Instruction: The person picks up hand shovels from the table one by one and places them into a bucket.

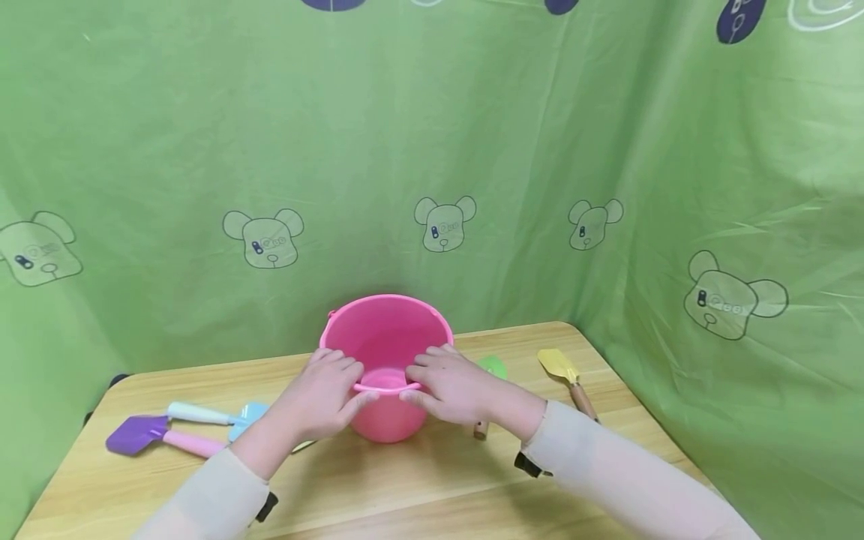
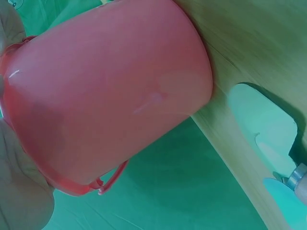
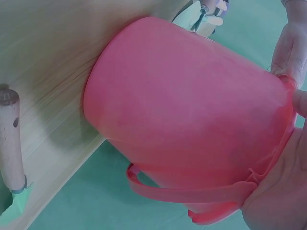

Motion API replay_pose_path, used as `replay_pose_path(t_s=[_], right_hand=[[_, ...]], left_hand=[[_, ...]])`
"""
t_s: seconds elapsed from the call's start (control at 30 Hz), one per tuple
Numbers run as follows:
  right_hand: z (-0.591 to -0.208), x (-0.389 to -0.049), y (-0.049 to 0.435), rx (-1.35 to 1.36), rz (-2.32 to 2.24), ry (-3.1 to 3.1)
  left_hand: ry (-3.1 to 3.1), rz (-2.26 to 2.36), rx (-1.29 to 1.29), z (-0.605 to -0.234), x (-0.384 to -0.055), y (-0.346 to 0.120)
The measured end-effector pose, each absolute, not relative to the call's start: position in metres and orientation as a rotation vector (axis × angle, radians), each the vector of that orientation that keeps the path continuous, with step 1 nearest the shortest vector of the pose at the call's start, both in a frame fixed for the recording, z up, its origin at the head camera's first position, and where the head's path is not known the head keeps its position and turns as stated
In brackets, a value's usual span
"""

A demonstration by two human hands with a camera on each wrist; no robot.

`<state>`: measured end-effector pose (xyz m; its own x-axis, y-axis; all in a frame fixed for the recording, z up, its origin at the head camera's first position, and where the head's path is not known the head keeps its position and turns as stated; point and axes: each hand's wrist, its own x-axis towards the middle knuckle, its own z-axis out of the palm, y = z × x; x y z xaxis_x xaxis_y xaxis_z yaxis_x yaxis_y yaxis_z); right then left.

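Note:
A pink bucket (image 1: 388, 420) stands on the wooden table, its mouth facing up and toward me. My left hand (image 1: 327, 394) grips the rim on the near left side, thumb outside and fingers over the edge. On the near right side my right hand (image 1: 451, 382) holds the same rim in the same way. The bucket's handle (image 3: 192, 191) hangs against its outer side in the right wrist view. In the left wrist view the bucket wall (image 2: 110, 91) fills much of the picture, with my left thumb at the rim.
Left of the bucket lie a purple shovel (image 1: 137, 435) with a pink handle and a light blue shovel (image 1: 247, 418). A green trowel (image 1: 494, 367) lies partly behind my right wrist. Farther right is a yellow trowel (image 1: 558, 364). Green curtains (image 1: 378, 150) surround the table.

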<state>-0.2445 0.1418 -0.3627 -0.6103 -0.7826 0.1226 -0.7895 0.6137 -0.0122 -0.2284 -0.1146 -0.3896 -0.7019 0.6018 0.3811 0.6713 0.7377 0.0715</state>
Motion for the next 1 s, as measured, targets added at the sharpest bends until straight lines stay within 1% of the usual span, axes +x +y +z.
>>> replay_pose_path(t_s=[1.0], right_hand=[[-0.364, -0.250, 0.129, 1.384, 0.098, -2.717]], left_hand=[[-2.627, -0.324, -0.922, -0.392, -0.223, -0.126]])
